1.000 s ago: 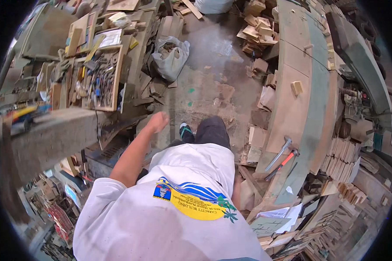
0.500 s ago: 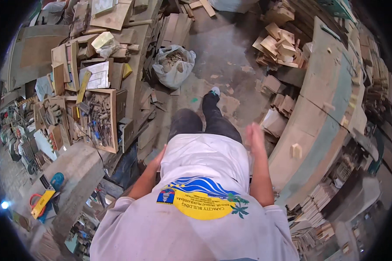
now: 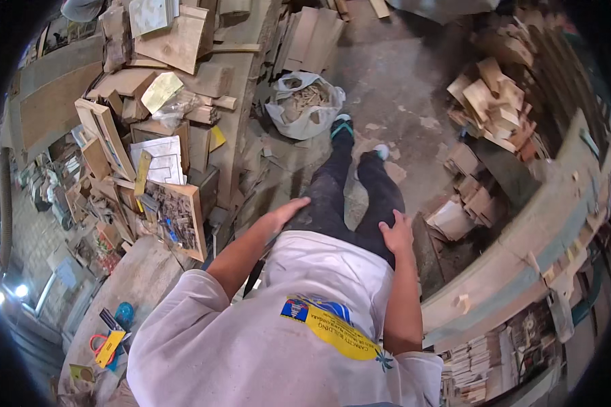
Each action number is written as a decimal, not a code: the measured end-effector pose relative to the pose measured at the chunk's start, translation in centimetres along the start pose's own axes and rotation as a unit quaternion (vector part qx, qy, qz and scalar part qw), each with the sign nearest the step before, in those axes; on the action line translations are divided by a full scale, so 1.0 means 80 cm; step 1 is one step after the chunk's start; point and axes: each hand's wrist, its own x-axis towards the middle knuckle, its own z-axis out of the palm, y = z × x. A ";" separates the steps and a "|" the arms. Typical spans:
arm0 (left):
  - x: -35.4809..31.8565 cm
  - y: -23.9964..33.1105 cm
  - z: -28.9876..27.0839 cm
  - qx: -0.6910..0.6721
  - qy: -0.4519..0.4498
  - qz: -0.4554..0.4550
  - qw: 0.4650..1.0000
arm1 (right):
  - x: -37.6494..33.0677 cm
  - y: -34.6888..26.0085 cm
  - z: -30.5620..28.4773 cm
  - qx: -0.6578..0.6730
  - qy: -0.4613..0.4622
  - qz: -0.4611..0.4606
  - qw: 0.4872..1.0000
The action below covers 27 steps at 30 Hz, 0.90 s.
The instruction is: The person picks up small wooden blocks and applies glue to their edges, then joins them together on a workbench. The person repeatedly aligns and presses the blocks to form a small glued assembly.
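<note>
Walking through a cluttered wood shop, both hands empty and swinging by the hips. Left hand (image 3: 283, 216) flat and loose at the left hip, fingers (image 3: 297, 204) stretched out and gripping nothing, pointing forward and slightly inward along the line of the forearm, so its long axis runs from lower left toward upper right in the head view. Right hand (image 3: 396, 234) resting against the right thigh of the dark trousers (image 3: 346, 197), fingers spread a little, likewise bare, pointing up-frame toward the feet. Held so, by the look of it, simply for balance in mid-stride rather than for any grasp. One foot in a teal-edged shoe (image 3: 341, 127) planted ahead, the other just behind and to the right. Just ahead of the leading foot, a white sack of wood scraps (image 3: 303, 103) standing open on the concrete floor (image 3: 400, 68). To the left, a crowded counter (image 3: 183, 88) heaped with boards and offcuts, a shallow tray of small tools (image 3: 176, 217) near its edge. To the right, a long pale plank (image 3: 523, 264) and stacked wood blocks (image 3: 489, 102).
</note>
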 end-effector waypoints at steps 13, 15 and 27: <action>0.227 0.296 0.016 0.432 0.353 0.333 0.761 | 0.148 -0.009 0.044 -0.163 -0.181 -0.025 0.970; 0.256 0.378 -0.012 0.427 0.410 0.378 0.712 | 0.159 0.015 0.051 -0.055 -0.135 -0.003 0.989; 0.217 0.600 -0.202 0.429 0.748 0.215 0.459 | 0.165 0.028 0.039 -0.016 -0.055 -0.020 0.998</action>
